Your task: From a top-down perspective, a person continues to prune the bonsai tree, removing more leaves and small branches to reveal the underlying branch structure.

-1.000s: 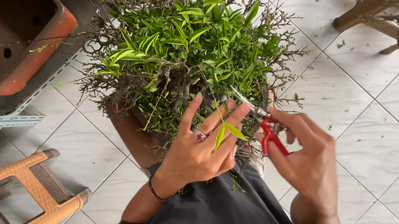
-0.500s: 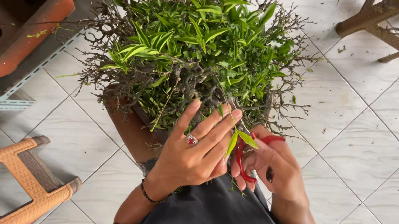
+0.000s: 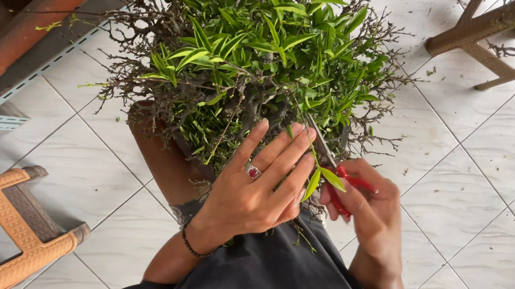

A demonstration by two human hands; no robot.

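Floor: I see pale square tiles (image 3: 464, 185) with cuttings scattered on them.
Plant: one bushy green shrub (image 3: 263, 52) in one brown pot (image 3: 163, 158), standing on the floor just ahead of my knees.
Left hand (image 3: 254, 194): fingers spread flat against the near foliage, one sprig (image 3: 323, 176) pinched at their tips.
Right hand (image 3: 371, 209): fingers wrapped round one pair of red-handled snips (image 3: 345, 182), blades in the twigs.
Around: one empty orange planter (image 3: 16, 13), one orange stool (image 3: 2, 223), one wooden stool (image 3: 483, 42).
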